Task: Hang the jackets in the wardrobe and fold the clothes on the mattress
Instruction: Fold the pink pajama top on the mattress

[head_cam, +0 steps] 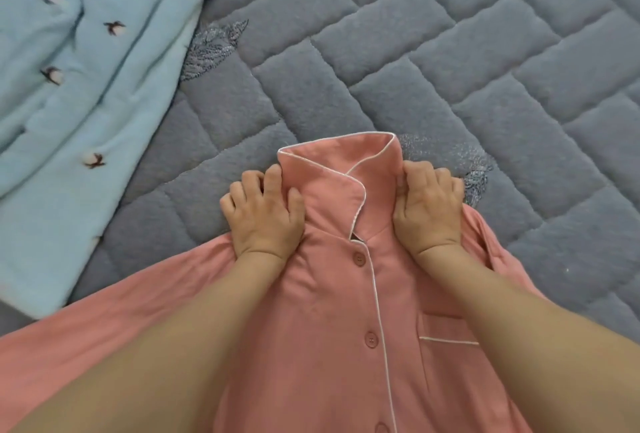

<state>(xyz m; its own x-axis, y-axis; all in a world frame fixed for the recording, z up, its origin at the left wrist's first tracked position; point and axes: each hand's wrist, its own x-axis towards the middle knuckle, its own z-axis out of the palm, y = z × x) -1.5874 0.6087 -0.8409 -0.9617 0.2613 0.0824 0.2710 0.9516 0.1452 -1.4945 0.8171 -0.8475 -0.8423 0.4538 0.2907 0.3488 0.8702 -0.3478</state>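
**Both hands at the collar, shirt running back toward the body**

The pink button shirt (346, 294) lies front-up on the grey quilted mattress (450, 69), buttoned, its white-piped collar (341, 169) pointing away from the person and its body running back under the forearms toward the bottom edge of the view; the hem is out of frame, so how far it reaches cannot be told. The left hand (263, 211) sits at the left side of the collar, fingers curled onto the shoulder cloth; the right hand (429, 204) mirrors it at the right side, thumb and fingers bunched against the collar's edge; the two are apart, with the collar standing between them, and each appears to grip fabric rather than merely press it, though the fingertips are partly hidden.

The relation that matters is the shirt's long axis; it runs straight from the collar back toward the person, squarely between the arms, so neither hand is nearer and the garment is held evenly. A sleeve spreads out low on each side, the left one wider; these likely need turning in before any fold along the length.

A pale blue bird-print garment (69, 103) lies apart at the upper left, untouched.
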